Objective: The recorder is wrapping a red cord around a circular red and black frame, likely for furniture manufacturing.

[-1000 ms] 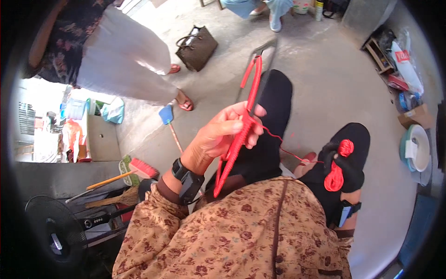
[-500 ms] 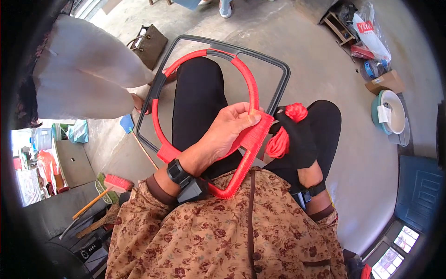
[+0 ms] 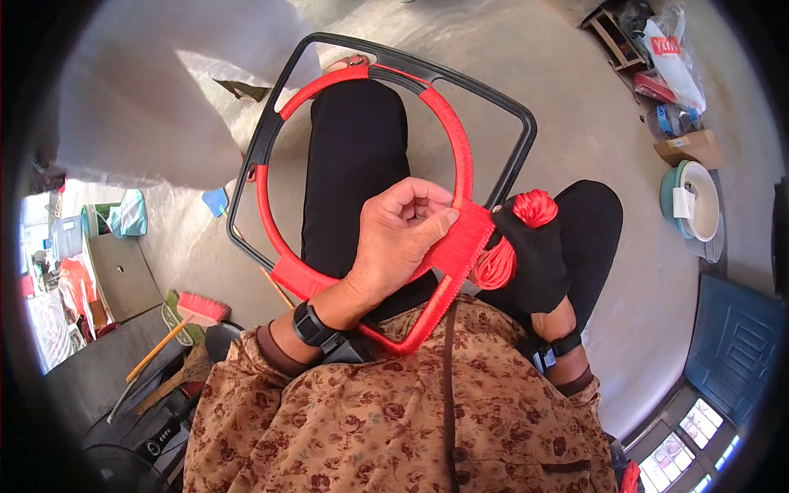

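Note:
A black rounded frame (image 3: 265, 140) with an inner ring lies across my lap, and much of the ring is wound in red cord (image 3: 453, 131). Below the ring's right side is a flat, tightly wound red panel (image 3: 466, 242). My bare left hand (image 3: 399, 238) is closed, thumb and forefinger pinching at this panel's upper left edge. Whether a single strand lies between the fingertips, I cannot tell. At the panel's right edge, my right hand (image 3: 538, 261), in a black glove, is closed around a hank of red cord (image 3: 496, 266). Loops stick out above and below it; those fingers are mostly hidden.
Someone in pale clothing (image 3: 140, 107) stands close at the left, beside the frame. A red broom (image 3: 203, 307) and a blue flyswatter (image 3: 215, 202) are at the left. Basins (image 3: 699, 201), a cardboard box (image 3: 689, 149) and plastic bags stand along the right.
The frame has shifted slightly up and tilted. My left fingers have curled in more. My right hand with the cord sits slightly further right. The person at the left now hides most of the handbag.

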The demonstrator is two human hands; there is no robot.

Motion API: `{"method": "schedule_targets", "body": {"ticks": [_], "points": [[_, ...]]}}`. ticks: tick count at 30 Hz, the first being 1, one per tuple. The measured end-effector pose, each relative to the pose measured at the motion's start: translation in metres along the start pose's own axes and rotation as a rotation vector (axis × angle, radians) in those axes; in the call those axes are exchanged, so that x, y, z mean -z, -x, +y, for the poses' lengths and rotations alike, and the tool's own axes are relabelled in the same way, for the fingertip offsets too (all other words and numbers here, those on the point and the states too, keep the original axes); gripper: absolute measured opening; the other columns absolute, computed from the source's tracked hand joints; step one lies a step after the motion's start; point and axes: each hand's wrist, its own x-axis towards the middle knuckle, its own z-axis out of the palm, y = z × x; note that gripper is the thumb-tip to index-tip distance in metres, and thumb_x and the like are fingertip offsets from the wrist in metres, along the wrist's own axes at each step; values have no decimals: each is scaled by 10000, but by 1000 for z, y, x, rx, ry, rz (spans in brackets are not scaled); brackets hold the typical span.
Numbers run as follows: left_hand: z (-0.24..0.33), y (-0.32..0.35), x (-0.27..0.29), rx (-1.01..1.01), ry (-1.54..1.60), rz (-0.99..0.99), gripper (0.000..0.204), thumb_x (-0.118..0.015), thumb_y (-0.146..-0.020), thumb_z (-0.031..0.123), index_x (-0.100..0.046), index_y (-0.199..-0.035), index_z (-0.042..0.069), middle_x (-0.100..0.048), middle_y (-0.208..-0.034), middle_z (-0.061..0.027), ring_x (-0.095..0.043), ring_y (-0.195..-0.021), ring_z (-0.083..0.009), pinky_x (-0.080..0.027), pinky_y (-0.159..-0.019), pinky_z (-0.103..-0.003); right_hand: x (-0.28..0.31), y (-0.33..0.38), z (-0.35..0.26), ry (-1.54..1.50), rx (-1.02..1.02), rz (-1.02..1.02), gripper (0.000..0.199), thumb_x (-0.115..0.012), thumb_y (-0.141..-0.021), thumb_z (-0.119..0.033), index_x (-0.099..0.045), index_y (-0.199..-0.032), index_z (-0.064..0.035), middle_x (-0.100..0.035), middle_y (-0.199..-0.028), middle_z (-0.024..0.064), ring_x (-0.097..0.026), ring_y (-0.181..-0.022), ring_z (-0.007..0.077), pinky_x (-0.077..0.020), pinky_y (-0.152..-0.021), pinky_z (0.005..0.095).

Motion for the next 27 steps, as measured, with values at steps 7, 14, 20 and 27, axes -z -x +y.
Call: {"method": "schedule_targets", "body": {"ticks": [7,14,20,27], "points": [[-5,-7,3,-48,-90,23,192,-673,-831,-25,-603,-1008,1,-595,-849,8,-558,-766,-49,-474,-732,-190,0,-8,1,54,7,3,87,-683,-830,-75,-633,-796,-14,-634,-671,40,-610,-597,110,-479,-537,268],[-3,-13,1,-60,-148,19,161,-642,-809,-65,-583,-937,13,-551,-812,32,-526,-736,-11,-456,-649,-161,3,-13,9,101,82,3,93,-678,-824,-46,-610,-768,-18,-625,-672,35,-593,-609,86,-474,-550,266],[-5,-15,4,-73,-300,-10,153,-630,-789,-70,-553,-882,24,-530,-783,42,-493,-712,13,-424,-592,-145,3,-12,0,285,84,-83,117,-654,-836,-27,-550,-797,-64,-551,-728,-26,-518,-685,52,-431,-619,241],[-7,-14,3,-87,-327,-5,89,-607,-841,-28,-565,-908,11,-562,-779,37,-509,-697,-4,-425,-617,-155,-2,-8,-9,253,31,-74,131,-667,-819,-21,-547,-782,-57,-561,-708,-15,-522,-661,58,-429,-605,245]]}}
